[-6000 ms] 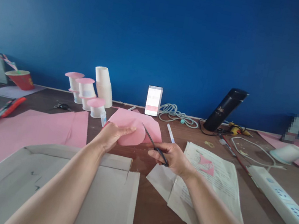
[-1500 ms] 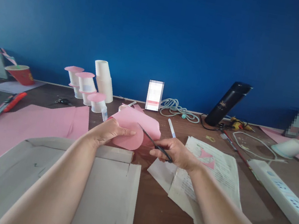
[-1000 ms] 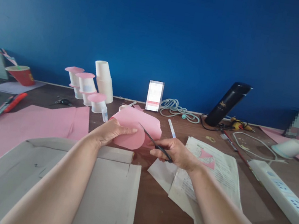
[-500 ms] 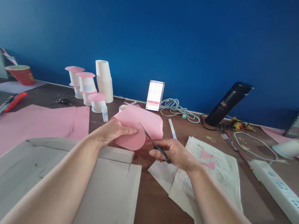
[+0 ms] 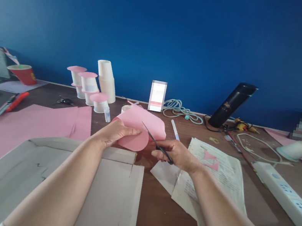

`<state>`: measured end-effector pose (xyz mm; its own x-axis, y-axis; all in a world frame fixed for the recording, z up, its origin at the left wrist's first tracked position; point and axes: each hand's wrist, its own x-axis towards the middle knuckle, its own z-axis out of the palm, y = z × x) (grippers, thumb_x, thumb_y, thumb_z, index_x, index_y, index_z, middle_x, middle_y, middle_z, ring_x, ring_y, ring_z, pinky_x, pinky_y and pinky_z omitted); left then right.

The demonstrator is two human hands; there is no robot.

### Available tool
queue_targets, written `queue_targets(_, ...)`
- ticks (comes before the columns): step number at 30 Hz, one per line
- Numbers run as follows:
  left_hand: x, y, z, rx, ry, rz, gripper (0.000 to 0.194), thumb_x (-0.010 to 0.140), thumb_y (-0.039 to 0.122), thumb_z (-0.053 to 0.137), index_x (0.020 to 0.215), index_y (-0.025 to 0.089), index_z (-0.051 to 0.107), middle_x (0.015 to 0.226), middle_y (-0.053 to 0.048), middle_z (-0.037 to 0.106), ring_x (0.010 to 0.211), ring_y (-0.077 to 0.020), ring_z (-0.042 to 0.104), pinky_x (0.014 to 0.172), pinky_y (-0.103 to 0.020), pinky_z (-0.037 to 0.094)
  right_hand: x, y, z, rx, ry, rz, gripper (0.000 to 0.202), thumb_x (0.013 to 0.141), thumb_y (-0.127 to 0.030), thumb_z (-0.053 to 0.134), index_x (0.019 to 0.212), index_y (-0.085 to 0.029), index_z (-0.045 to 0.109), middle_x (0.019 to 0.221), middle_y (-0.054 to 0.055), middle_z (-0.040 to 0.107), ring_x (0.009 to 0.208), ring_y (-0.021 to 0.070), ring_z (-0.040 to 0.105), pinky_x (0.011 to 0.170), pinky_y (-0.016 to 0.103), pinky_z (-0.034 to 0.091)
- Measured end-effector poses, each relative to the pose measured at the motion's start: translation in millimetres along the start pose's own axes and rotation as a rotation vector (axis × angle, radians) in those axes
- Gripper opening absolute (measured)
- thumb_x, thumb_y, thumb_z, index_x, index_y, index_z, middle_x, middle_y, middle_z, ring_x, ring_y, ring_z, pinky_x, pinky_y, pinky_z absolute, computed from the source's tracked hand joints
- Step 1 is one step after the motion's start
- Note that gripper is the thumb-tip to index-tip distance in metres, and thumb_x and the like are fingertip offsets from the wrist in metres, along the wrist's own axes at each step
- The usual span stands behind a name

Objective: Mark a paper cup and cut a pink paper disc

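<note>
My left hand [image 5: 116,132] pinches a sheet of pink paper [image 5: 149,120], thumb on top, raised above the desk. The sheet's near edge is cut to a rounded curve, and its far part bends upward. In my right hand [image 5: 177,153] is a pair of scissors [image 5: 154,140] with black handles, fingers wrapped round them. The blades lie against the paper along the curve, pointing up and to the left. A paper cup behind the sheet is mostly hidden.
Paper cups with pink discs [image 5: 88,82] and a cup stack [image 5: 106,81] stand at the back left. Pink sheets [image 5: 32,123] and a cardboard box [image 5: 113,192] lie left. Right are printed pages [image 5: 214,186], a black flask [image 5: 232,106] and a power strip [image 5: 285,195].
The pink sheet's far part has bent and shifted slightly. Both hands keep nearly the same position and grip; the whole view has moved a little.
</note>
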<state>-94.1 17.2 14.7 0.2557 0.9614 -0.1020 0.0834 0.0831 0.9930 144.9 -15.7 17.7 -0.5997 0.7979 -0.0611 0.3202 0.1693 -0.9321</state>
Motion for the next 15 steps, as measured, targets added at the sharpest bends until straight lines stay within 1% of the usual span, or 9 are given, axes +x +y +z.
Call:
queue_targets(9,0.0,1.7,0.9,-0.015,-0.013,0.007,0.047,0.060,0.039,0.081,0.098,0.014,0.070,0.100,-0.013,0.072,0.091,-0.0286,0.066,0.082,-0.041,0.051,0.6,2.0,-0.3,-0.052,0.020,0.011,0.036,0.080,-0.051,0.063,0.073,-0.016,0.062,0.060,-0.005,0.042,0.056,0.0082,0.035,0.054,0.024,0.029)
queue_targets(15,-1.4,3.7,2.2,-0.033,-0.025,0.028,0.049,0.061,0.038,0.080,0.104,0.016,0.069,0.098,-0.011,0.072,0.090,-0.0275,0.066,0.081,-0.040,0.052,1.1,1.2,0.0,-0.063,0.027,-0.007,0.038,0.080,-0.051,0.063,0.065,-0.017,0.055,0.057,-0.005,0.041,0.055,0.0079,0.035,0.053,0.024,0.028)
